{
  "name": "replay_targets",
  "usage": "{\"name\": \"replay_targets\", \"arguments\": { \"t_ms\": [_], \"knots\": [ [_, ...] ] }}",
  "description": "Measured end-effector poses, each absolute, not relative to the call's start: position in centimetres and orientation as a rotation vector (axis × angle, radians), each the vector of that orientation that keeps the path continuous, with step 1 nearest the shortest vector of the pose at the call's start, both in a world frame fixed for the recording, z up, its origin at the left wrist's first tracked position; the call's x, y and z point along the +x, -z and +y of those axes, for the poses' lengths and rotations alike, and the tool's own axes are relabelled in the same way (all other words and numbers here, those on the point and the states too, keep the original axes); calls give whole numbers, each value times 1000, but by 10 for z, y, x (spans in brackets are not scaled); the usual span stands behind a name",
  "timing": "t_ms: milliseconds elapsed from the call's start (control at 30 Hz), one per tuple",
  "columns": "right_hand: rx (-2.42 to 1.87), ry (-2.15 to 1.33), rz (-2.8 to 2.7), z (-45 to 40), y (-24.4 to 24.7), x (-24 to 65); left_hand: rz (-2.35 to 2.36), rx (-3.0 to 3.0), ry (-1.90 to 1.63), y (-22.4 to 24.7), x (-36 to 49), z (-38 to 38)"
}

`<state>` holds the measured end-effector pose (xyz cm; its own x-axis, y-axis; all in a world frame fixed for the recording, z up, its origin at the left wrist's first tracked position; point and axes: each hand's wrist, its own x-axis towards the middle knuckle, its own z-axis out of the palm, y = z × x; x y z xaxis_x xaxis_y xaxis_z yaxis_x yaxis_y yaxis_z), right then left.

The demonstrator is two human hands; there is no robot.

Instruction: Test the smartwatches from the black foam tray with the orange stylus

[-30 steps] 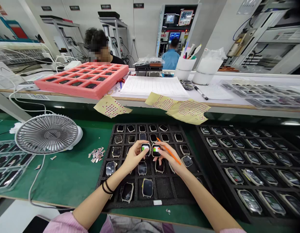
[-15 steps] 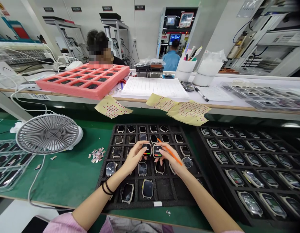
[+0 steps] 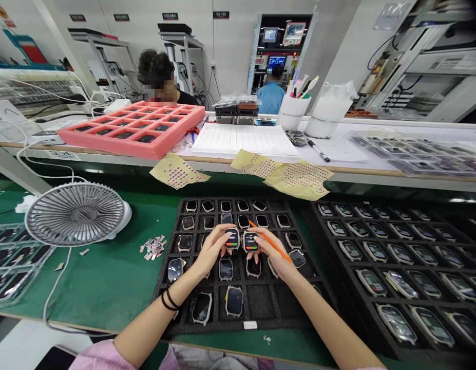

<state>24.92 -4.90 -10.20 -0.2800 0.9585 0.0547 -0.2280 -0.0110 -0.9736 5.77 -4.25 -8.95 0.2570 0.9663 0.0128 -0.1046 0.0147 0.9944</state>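
Side by side above a black foam tray, two strapless smartwatch bodies are held with lit screens showing red and green bars. My left hand is closed on the left smartwatch, thumb at its screen edge. The right smartwatch is gripped in my right hand, its thumb over the screen's right side. A thin orange stick slants across that same hand, apparently tucked in it. More dark-screened watches, such as this one, lie in the tray's compartments beneath.
A second black tray of watches stands right. At left are a grey fan and small loose scraps. Yellow dotted sheets hang from the shelf ahead, which bears a pink foam tray and papers. Two people are beyond.
The text on both watch screens has changed slightly. My right thumb and the orange stick have shifted a little; both hands keep their watches.
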Motion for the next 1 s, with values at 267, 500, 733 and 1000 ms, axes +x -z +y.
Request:
{"name": "replay_targets", "arguments": {
  "t_ms": [267, 500, 733, 1000],
  "knots": [
    [-860, -1490, -1289, -49, 104, 248, 917, 1333, -1093, 97, 60, -42],
    [-808, -1490, -1329, -48, 109, 247, 944, 1405, -1084, 105, 58, -41],
    [-811, -1482, -1347, -48, 108, 247, 941, 1339, -1113, 97, 59, -41],
    [-837, -1459, -1338, -49, 108, 248, 941, 1306, -1116, 92, 60, -42]
  ]
}}
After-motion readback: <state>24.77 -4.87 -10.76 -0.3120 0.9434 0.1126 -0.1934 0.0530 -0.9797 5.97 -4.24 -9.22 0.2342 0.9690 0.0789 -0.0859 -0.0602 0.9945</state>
